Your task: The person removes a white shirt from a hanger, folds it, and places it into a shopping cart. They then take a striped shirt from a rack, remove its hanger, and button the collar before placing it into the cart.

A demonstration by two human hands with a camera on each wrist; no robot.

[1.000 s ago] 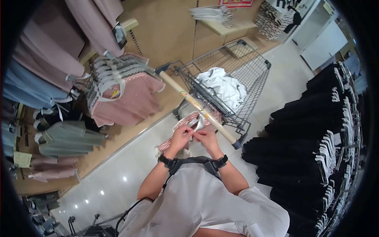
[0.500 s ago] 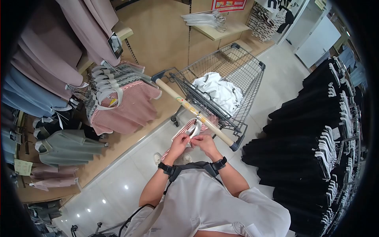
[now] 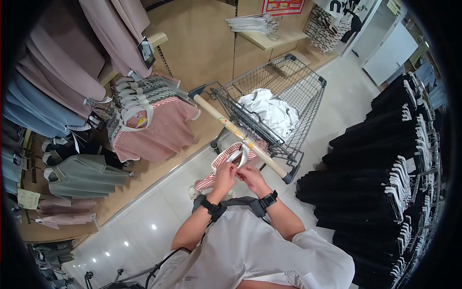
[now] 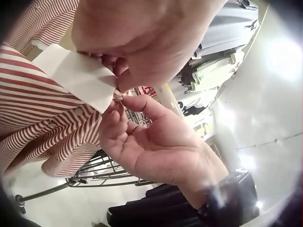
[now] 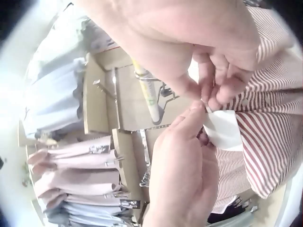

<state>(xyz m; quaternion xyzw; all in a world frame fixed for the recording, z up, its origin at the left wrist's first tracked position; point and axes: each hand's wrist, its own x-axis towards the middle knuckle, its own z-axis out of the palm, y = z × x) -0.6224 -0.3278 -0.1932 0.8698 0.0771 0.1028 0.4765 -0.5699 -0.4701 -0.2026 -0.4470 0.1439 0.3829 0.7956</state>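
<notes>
A red-and-white striped shirt (image 3: 226, 155) with a white collar (image 4: 75, 75) hangs in front of the person, below the cart handle in the head view. My left hand (image 3: 224, 179) pinches the collar at its front end. Opposite it, fingertips nearly meeting, my right hand (image 3: 253, 179) pinches the same neck opening. In the left wrist view the right hand (image 4: 158, 142) has thumb and finger around a small button-like piece (image 4: 117, 98) beside the collar's end. The right wrist view shows the left hand (image 5: 182, 170) below, its curled fingers partly hiding the collar (image 5: 222, 130).
A shopping cart (image 3: 314, 103) holding a white garment (image 3: 272, 113) stands just ahead. Striped shirts (image 3: 163, 127) and other clothes hang at the left. Black garments (image 3: 356, 183) on white hangers line the right. Hangers (image 3: 252, 24) lie on a shelf (image 3: 272, 39).
The head view has shifted slightly. The left hand has turned a little and its wrist has moved right, and more of the shirt's striped front shows. Both hands remain at the collar.
</notes>
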